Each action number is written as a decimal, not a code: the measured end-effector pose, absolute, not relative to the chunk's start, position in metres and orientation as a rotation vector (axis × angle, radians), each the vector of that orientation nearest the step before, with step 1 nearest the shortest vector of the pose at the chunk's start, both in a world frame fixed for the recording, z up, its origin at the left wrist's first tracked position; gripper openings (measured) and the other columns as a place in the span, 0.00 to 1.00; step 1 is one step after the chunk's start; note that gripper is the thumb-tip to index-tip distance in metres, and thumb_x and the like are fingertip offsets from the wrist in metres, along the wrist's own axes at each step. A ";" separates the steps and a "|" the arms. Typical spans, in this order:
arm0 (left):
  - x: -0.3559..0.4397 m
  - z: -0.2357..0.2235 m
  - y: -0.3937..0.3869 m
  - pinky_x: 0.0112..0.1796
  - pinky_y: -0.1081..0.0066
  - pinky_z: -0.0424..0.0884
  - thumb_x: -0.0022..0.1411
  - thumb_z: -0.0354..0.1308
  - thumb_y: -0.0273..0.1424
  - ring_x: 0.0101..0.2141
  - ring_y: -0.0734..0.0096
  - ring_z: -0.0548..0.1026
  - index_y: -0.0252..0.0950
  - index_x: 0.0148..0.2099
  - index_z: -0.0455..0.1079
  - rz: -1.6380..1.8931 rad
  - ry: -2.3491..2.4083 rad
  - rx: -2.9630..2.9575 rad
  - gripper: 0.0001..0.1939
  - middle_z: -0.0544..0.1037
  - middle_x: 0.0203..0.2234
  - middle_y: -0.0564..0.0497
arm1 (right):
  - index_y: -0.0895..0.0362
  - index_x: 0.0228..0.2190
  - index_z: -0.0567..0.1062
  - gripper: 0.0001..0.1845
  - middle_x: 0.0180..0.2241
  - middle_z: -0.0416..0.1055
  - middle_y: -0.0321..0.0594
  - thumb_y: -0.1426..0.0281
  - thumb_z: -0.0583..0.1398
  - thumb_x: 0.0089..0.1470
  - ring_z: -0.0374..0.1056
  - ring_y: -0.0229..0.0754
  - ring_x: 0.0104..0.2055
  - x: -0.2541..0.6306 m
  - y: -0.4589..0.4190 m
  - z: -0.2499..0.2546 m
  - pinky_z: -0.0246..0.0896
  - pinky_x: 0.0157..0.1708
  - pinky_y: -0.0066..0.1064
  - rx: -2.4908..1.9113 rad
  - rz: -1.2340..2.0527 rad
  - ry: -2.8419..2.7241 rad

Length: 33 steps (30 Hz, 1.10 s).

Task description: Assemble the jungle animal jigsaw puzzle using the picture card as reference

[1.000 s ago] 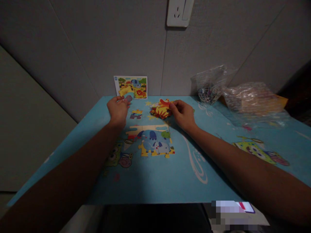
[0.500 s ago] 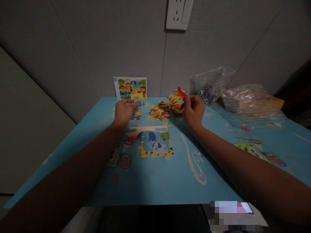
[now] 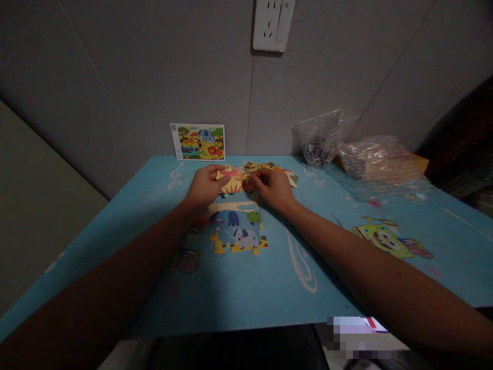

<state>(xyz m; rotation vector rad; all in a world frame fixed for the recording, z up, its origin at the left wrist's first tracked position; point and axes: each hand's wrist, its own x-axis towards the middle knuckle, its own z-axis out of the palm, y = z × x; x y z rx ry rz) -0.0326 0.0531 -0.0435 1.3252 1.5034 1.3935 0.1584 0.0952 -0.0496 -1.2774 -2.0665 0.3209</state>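
My left hand (image 3: 205,186) is closed, thumb and fingers pinching a yellow and pink puzzle piece (image 3: 231,182) over the table. Close beside it, my right hand (image 3: 274,188) has its fingertips pinched on a small reddish puzzle piece (image 3: 249,186), mostly hidden by the fingers. Behind the right hand lies a heap of loose puzzle pieces (image 3: 265,165), partly covered by it. Nearer to me, a joined section of puzzle (image 3: 239,226) lies flat, showing a big blue elephant and a smaller pale one. My left forearm covers part of its left side.
A picture card (image 3: 199,142) of the animal scene leans on the wall at the back. Clear plastic bags (image 3: 381,159) lie at the back right of the blue patterned table (image 3: 246,298). A socket panel (image 3: 272,25) is on the wall above.
My right hand has come left and down from above the heap to beside my left hand. The left hand now grips a yellow and pink piece in front of the heap. The view has shifted slightly.
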 end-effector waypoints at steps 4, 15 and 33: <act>-0.058 -0.046 0.063 0.30 0.71 0.75 0.57 0.58 0.25 0.32 0.66 0.79 0.36 0.50 0.71 1.595 1.862 1.219 0.17 0.80 0.36 0.47 | 0.59 0.41 0.79 0.16 0.41 0.78 0.49 0.62 0.59 0.57 0.67 0.52 0.43 0.167 0.101 -0.046 0.57 0.42 0.40 -1.292 -0.062 -2.198; -0.078 -0.046 0.063 0.52 0.43 0.66 0.60 0.61 0.31 0.55 0.39 0.70 0.36 0.58 0.65 1.020 2.479 1.339 0.24 0.74 0.53 0.33 | 0.55 0.48 0.78 0.22 0.44 0.79 0.47 0.60 0.64 0.53 0.62 0.63 0.50 0.167 0.108 -0.052 0.55 0.48 0.52 -1.231 0.056 -2.309; -0.045 -0.053 0.061 0.48 0.60 0.73 0.62 0.55 0.27 0.45 0.58 0.77 0.33 0.57 0.70 1.326 1.747 1.849 0.21 0.79 0.45 0.42 | 0.56 0.45 0.80 0.18 0.47 0.78 0.47 0.61 0.56 0.62 0.66 0.54 0.50 0.161 0.099 -0.051 0.57 0.51 0.47 -0.989 0.162 -2.270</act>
